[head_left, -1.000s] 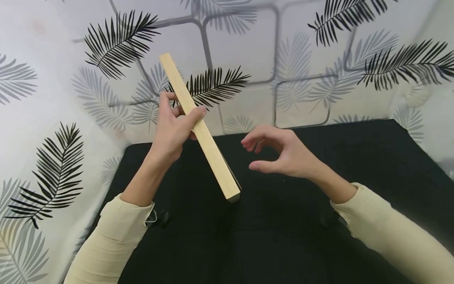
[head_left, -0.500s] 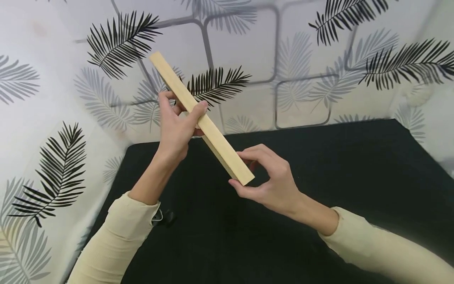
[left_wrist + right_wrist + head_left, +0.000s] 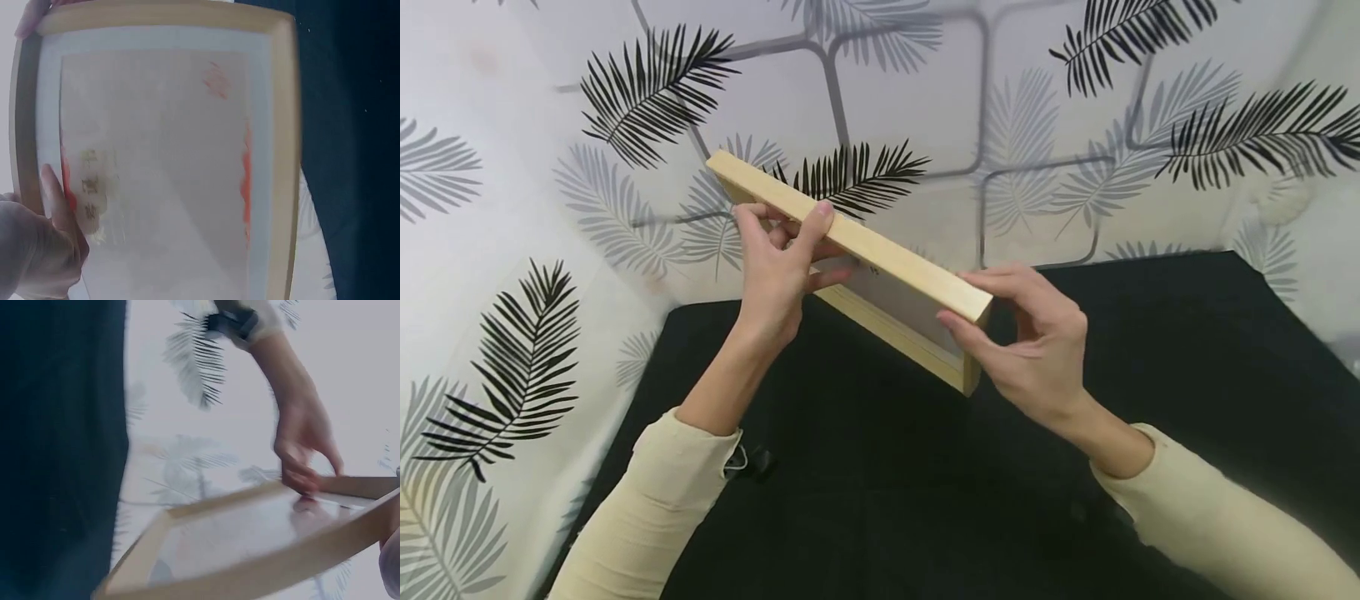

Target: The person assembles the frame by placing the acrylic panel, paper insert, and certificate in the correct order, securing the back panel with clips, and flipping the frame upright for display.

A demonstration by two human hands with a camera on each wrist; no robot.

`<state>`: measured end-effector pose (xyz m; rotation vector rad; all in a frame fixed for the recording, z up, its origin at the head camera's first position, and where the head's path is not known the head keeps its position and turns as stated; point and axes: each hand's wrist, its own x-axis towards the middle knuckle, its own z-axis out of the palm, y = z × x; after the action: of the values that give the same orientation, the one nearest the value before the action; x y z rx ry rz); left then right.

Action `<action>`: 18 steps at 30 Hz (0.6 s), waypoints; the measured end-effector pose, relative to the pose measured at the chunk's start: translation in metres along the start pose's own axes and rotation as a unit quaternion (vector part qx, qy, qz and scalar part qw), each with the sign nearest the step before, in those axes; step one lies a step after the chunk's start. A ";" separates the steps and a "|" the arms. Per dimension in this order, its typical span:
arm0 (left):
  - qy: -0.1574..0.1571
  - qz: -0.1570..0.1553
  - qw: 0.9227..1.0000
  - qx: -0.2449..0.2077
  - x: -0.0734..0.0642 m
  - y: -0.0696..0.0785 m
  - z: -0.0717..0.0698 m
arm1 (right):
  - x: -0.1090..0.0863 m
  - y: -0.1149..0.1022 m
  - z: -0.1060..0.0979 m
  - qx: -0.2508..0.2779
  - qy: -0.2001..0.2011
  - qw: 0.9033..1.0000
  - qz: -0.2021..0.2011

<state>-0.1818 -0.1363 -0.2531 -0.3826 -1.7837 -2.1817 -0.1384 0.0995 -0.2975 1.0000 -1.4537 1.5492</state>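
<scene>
A picture frame point(image 3: 898, 257) of pale wood is held up in the air, tilted, over the black table. Its inner side, towards the person, shows a white mat and a pale print point(image 3: 156, 125) with red marks and small characters. My left hand point(image 3: 771, 287) grips the middle of the upper edge, thumb on top and fingers behind and below it. At the frame's right corner, my right hand point(image 3: 1037, 350) pinches the same edge between thumb and fingers. In the right wrist view, the left hand point(image 3: 303, 440) casts a reflection in the glossy face.
A black cloth covers the table point(image 3: 865, 508) below the hands. Behind and to the left hangs a pale wall covering point(image 3: 910, 108) with black and grey leaf patterns. A small dark device point(image 3: 231, 325) is strapped at the left wrist.
My right hand has come in from the right and taken hold of the frame's near end. That end has swung up and right, and the frame's inner face now shows. The left hand keeps its grip.
</scene>
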 end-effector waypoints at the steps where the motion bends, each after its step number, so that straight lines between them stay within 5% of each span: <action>1: -0.003 -0.006 1.000 0.002 0.000 0.000 -0.001 | 0.004 0.000 -0.003 0.011 0.006 1.000 0.006; 6: -0.037 -0.025 0.998 0.045 -0.005 0.000 -0.010 | 0.026 0.003 -0.026 0.031 0.030 0.998 0.038; 11: -0.073 0.008 0.994 0.082 -0.009 -0.001 -0.033 | 0.039 0.011 -0.047 0.065 0.055 0.994 0.071; 14: -0.045 0.048 0.993 0.102 -0.009 -0.004 -0.052 | 0.040 0.017 -0.055 0.085 0.055 0.991 0.090; 18: 0.048 0.102 0.980 0.165 -0.004 -0.010 -0.085 | 0.040 0.020 -0.063 0.102 0.063 0.986 0.115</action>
<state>-0.1833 -0.2178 -0.2804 -0.3566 -1.9140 -1.7004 -0.1749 0.1622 -0.2710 0.8549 -1.3809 1.9238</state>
